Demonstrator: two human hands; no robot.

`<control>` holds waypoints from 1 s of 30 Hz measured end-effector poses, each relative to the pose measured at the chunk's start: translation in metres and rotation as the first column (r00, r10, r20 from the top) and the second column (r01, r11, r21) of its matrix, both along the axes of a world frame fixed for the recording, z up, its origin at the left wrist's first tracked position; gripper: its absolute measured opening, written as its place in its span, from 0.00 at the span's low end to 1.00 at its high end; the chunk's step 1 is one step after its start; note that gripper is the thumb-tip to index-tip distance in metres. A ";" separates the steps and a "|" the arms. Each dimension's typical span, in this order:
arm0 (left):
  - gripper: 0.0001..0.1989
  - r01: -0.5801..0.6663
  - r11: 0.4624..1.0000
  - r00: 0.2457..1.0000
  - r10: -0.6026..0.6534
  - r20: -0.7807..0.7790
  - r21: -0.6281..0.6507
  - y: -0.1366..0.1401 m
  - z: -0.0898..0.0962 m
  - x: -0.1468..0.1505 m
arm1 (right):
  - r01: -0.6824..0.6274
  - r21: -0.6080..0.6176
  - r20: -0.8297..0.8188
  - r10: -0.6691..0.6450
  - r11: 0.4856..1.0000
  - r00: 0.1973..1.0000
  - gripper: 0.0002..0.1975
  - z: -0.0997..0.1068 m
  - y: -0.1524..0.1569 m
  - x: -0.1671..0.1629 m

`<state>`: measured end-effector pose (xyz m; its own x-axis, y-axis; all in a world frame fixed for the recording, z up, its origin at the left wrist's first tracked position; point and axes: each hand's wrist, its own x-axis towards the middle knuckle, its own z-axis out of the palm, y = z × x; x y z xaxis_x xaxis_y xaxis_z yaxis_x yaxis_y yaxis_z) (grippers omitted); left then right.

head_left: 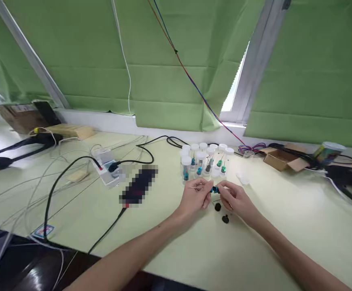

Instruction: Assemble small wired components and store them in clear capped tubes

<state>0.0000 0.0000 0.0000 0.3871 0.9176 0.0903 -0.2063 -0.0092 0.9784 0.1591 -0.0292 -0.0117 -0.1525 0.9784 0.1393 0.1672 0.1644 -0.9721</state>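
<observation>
My left hand [198, 195] and my right hand [233, 197] meet over the table, fingertips pinched on opposite ends of a small blue-and-black part [215, 189]. A thin pale rod [196, 187] sticks out to the left across my left fingers; whether it joins the part is hidden. Just below the hands lie a black round knob-like piece [217, 207] and a black disc-shaped piece [225, 219] with a short stem. Behind my left hand stand several clear tubes with white caps, among them a tube [186, 167] with a blue piece inside. Others hold blue or green pieces with thin rods.
A power strip [107, 167] with black cables sits at left, near a blurred-out dark device [139, 185] on a cable. A clear plastic piece [242, 178] lies right of the tubes. Farther right are an open cardboard box [280, 161] and a printed can [329, 152].
</observation>
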 end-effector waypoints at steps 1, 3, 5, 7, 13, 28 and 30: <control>0.18 -0.002 1.000 1.000 0.002 0.003 -0.006 0.001 0.001 -0.001 | -0.015 -0.006 -0.012 0.014 1.000 1.000 0.14 -0.001 0.001 0.001; 0.18 -0.002 1.000 1.000 0.003 0.007 -0.019 0.002 0.001 -0.002 | -0.034 -0.015 -0.028 0.034 0.999 0.999 0.13 -0.003 0.002 0.002; 0.18 0.004 0.999 1.000 -0.004 0.009 -0.033 0.002 0.002 -0.002 | -0.043 -0.017 -0.032 0.042 0.999 0.999 0.13 -0.004 0.003 0.003; 0.18 0.017 0.999 1.000 -0.017 0.009 -0.043 0.002 0.001 -0.002 | -0.039 -0.016 -0.024 0.039 0.999 0.999 0.13 -0.004 0.002 0.003; 0.17 0.027 0.999 0.999 -0.025 0.037 -0.039 0.001 0.002 -0.002 | -0.027 0.002 0.001 0.027 1.000 1.000 0.17 -0.001 0.001 0.002; 0.14 -0.014 0.999 0.999 0.015 0.038 -0.038 0.002 0.002 -0.001 | 0.022 -0.005 0.013 -0.022 1.000 1.000 0.14 0.001 0.000 0.003; 0.14 -0.014 0.999 0.999 0.016 0.043 -0.041 0.002 0.002 -0.001 | 0.009 -0.008 0.000 -0.009 1.000 1.000 0.14 0.003 -0.001 0.003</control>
